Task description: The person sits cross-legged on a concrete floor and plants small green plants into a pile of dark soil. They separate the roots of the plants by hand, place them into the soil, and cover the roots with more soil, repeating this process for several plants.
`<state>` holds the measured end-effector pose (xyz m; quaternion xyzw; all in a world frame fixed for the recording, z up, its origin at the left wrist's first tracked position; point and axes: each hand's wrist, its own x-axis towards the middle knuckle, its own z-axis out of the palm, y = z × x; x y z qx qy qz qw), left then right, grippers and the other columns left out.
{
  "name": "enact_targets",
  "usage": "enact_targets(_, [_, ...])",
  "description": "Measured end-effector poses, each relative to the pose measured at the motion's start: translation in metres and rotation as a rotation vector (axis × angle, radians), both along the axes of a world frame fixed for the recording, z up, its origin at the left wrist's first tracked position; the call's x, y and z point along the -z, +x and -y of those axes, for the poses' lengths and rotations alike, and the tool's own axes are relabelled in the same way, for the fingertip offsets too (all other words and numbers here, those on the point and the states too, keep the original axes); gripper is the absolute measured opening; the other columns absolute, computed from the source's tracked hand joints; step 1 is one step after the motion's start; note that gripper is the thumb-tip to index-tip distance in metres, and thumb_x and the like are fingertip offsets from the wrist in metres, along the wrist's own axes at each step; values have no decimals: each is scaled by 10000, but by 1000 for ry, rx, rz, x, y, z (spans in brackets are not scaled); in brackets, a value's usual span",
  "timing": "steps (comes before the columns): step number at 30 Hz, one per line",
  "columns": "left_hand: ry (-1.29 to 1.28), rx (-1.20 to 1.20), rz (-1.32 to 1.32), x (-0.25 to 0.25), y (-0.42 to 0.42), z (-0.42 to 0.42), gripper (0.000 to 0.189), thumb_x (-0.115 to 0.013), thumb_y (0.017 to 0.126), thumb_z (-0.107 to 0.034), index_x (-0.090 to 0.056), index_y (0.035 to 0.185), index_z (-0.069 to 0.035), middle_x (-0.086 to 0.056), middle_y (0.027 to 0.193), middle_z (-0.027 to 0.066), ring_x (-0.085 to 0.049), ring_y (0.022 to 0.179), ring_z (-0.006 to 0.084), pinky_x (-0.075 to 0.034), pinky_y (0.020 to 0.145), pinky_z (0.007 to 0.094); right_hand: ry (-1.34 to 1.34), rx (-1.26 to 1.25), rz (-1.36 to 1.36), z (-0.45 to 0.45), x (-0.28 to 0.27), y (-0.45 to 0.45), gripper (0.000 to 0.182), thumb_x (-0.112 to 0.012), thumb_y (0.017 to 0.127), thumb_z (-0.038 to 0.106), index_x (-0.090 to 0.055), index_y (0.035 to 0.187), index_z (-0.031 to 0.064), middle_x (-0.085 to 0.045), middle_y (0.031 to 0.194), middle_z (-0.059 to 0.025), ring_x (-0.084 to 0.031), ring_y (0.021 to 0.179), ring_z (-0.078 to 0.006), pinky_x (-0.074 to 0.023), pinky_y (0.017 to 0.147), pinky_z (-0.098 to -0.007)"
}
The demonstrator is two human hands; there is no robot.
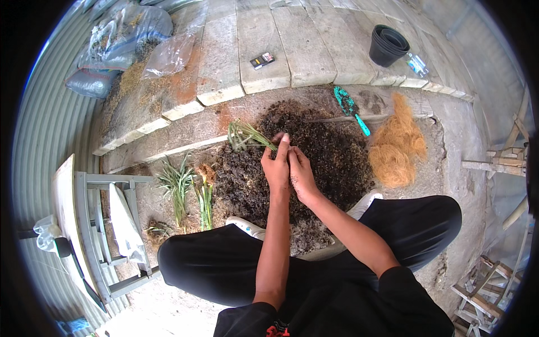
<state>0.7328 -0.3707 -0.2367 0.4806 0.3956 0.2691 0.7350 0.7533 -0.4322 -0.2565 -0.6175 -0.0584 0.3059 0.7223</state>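
Observation:
My left hand grips the base of a bunch of long-leaved green plants, its leaves pointing to the upper left. Close against it, my right hand has its fingers bent at the base of the bunch; what lies between them is hidden. Both hands are above a wide heap of dark, crumbly potting soil. Soil specks cling to my right hand. To the left of the heap lie a leafy plant bunch and a plant with striped leaves and a brown fibrous root end.
A turquoise hand trowel and orange-brown coconut fibre lie right of the heap. Stacked black plastic pots and a small box sit on the raised concrete slabs. Sacks are at upper left, a metal-framed table at left.

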Motion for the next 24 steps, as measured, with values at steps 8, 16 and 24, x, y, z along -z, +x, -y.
enact_targets(8, [-167, 24, 280, -8, 2, 2, 343, -602, 1000, -279, -729, 1035, 38, -724, 952, 90, -633, 833, 127, -505, 796, 275, -90, 70, 459, -4, -4, -3, 644, -324, 1082, 449, -317, 1415, -103, -354, 1422, -308, -418, 1331, -363, -332, 1107, -442])
enact_targets(16, [-642, -140, 519, -6, 0, -2, 219, -605, 992, -252, -596, 863, -74, -618, 770, 47, -620, 729, 177, -541, 726, 329, -8, 173, 133, -4, -43, -2, 804, -369, 1052, 551, -199, 1495, -98, -413, 1400, -290, -413, 1337, -317, -311, 1120, -395])
enact_targets(24, [-532, 47, 446, 0, 4, 22, 173, -565, 992, -203, -570, 961, -34, -575, 872, 45, -570, 831, 146, -496, 777, 303, 79, 314, 133, 5, -42, 12, 558, -379, 1089, 436, -630, 1132, -62, -654, 982, -100, -568, 854, -137, -459, 769, -304])
